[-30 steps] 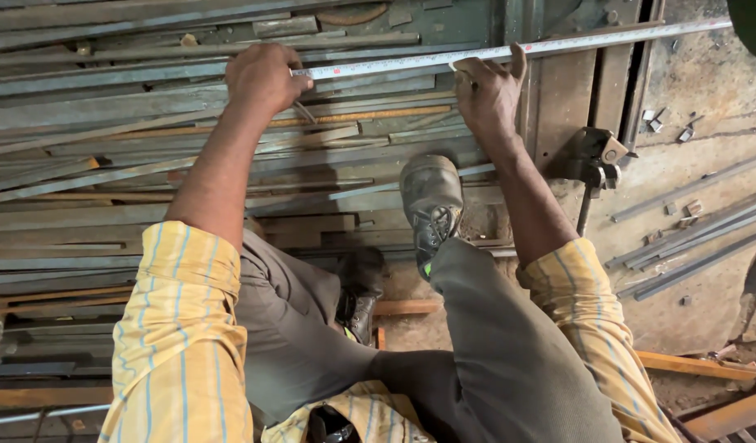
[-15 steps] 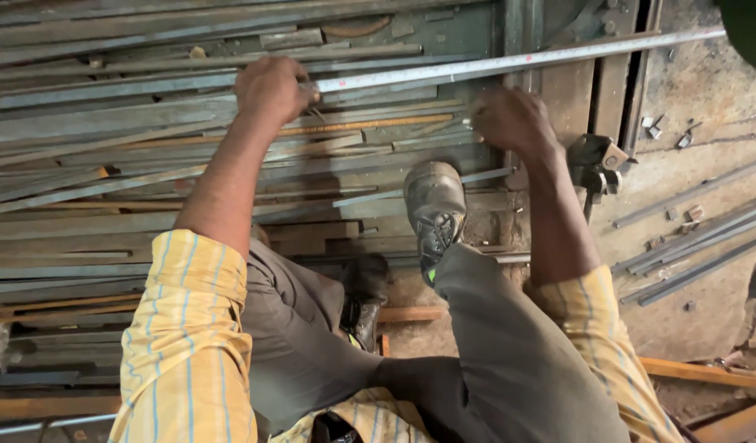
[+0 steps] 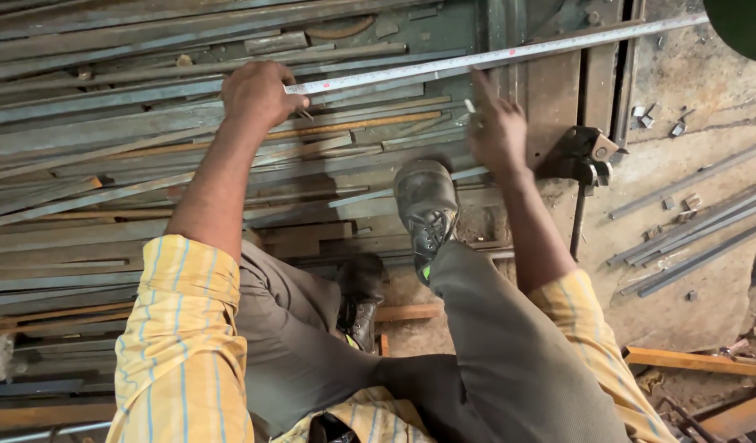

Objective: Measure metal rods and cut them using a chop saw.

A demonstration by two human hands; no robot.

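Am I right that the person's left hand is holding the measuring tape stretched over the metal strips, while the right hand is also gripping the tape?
Not quite. In the head view the left hand does hold the measuring tape over the metal strips, but the right hand is off the tape, lifted just below it with fingers spread.

The left and centre of the frame are filled by a heap of long steel bars and flat strips point(image 3: 107, 156), laid roughly horizontally. At right, a dusty concrete floor point(image 3: 706, 90) is seen, strewn with small metal offcuts point(image 3: 677, 129). Several thin rods point(image 3: 689, 238) are laid diagonally at right. Rusty orange bars point(image 3: 694, 359) are seen at lower right.
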